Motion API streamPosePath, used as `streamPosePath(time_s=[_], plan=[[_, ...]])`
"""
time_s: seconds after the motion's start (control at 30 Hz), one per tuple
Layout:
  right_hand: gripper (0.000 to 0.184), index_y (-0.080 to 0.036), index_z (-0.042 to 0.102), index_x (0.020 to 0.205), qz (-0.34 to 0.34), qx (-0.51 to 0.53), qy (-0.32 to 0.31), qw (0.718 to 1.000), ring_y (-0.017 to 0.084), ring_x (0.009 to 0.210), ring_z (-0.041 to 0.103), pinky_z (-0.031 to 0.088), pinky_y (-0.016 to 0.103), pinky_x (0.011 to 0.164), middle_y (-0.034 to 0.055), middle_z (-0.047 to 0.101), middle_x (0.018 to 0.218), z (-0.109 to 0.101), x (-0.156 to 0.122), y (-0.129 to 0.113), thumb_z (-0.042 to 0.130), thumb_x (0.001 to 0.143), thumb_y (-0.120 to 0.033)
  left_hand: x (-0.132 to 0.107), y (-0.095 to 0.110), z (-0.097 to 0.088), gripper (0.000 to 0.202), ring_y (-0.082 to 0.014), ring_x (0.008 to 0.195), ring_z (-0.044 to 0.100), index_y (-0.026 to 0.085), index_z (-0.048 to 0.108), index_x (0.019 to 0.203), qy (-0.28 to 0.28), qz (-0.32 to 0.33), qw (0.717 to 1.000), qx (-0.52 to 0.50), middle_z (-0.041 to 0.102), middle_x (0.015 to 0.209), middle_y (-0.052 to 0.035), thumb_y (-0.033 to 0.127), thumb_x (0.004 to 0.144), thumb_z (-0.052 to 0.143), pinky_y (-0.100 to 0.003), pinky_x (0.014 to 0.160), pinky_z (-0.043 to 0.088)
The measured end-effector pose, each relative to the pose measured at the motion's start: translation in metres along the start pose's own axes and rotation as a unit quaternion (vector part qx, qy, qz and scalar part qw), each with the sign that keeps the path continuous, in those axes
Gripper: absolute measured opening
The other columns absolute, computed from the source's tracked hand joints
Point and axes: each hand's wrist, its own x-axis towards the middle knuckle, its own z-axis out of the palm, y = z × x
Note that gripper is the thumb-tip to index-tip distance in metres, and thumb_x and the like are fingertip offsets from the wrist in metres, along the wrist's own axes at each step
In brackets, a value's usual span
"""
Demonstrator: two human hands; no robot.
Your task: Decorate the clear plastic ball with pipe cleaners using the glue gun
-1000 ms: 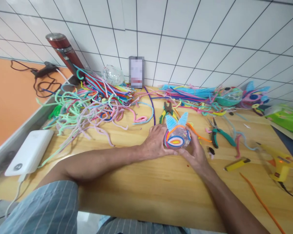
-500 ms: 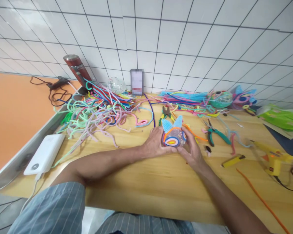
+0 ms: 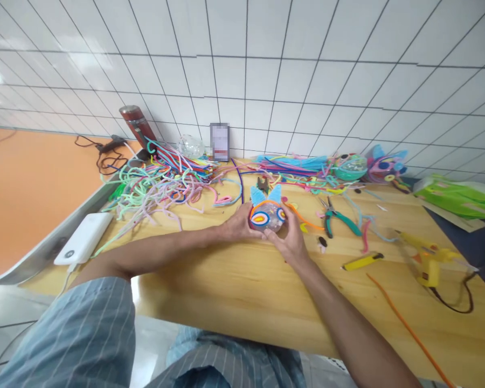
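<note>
Between my two hands is a clear plastic ball [image 3: 273, 222] decorated with pipe cleaners. It has two light blue pointed ears on top, an orange strip below them and coiled eyes in blue, white, orange and yellow. My left hand [image 3: 239, 222] closes around its left side, and my right hand [image 3: 290, 237] grips its right side, thumb at the lower front. Both eyes face me. Just behind the ears stands the head of a pair of pliers [image 3: 262, 184], partly hidden by the ball. An orange pipe cleaner [image 3: 307, 220] lies just to the right of the ball.
Loose pipe cleaners [image 3: 161, 188] pile up at left, near a white power bank [image 3: 83, 238] and a thermos [image 3: 137, 126]. Rightward lie teal-handled pliers [image 3: 339, 218], a yellow cutter [image 3: 362, 262] and a glue gun [image 3: 430, 258]. Decorated balls [image 3: 350, 167] and a phone [image 3: 220, 142] line the wall.
The camera view has shifted, so most things sit further left in the picture. The ball has turned slightly and its right eye shows more. Both hands still hold it.
</note>
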Motion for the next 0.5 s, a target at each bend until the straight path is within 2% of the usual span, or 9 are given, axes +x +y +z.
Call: streamPosePath(time_s=[0.1, 0.23, 0.37, 0.5], plan=[[0.088, -0.022, 0.048, 0.157, 0.003, 0.011, 0.014, 1.0, 0.038, 0.148, 0.054, 0.045, 0.06, 0.124, 0.0199, 0.056, 0.158, 0.001, 0.003, -0.001, 0.08, 0.086, -0.061, 0.003, -0.002, -0.003, 0.091, -0.0275, 0.111, 0.068, 0.017, 0.059, 0.131, -0.019, -0.01, 1.0, -0.023, 0.07, 0.119, -0.0101, 0.063, 0.064, 0.098, -0.047, 0.101, 0.06], [0.068, -0.023, 0.052, 0.154, 0.016, 0.053, 0.026, 0.998, 0.033, 0.142, 0.06, 0.05, 0.057, 0.12, 0.0177, 0.061, 0.154, 0.0, 0.005, 0.001, 0.068, 0.097, -0.058, 0.004, -0.002, -0.007, 0.088, -0.0302, 0.118, 0.065, 0.016, 0.061, 0.127, 0.002, -0.002, 0.999, -0.038, 0.067, 0.124, -0.012, 0.063, 0.063, 0.099, -0.048, 0.108, 0.056], [0.075, -0.023, 0.055, 0.153, -0.009, 0.033, 0.022, 0.999, 0.034, 0.141, 0.061, 0.051, 0.057, 0.119, 0.0171, 0.061, 0.154, 0.001, 0.008, 0.01, 0.08, 0.088, -0.053, 0.008, -0.007, -0.008, 0.085, -0.0322, 0.119, 0.063, 0.015, 0.063, 0.118, 0.025, 0.006, 0.998, -0.056, 0.064, 0.124, -0.0134, 0.062, 0.058, 0.101, -0.049, 0.109, 0.054], [0.076, -0.023, 0.055, 0.151, -0.031, 0.024, 0.034, 0.999, 0.034, 0.135, 0.064, 0.059, 0.055, 0.111, 0.0178, 0.062, 0.151, 0.003, 0.017, 0.019, 0.083, 0.085, -0.048, 0.01, -0.01, -0.004, 0.095, -0.0309, 0.115, 0.069, 0.016, 0.057, 0.131, 0.024, -0.005, 0.995, -0.095, 0.067, 0.126, -0.0143, 0.067, 0.063, 0.097, -0.045, 0.101, 0.059]])
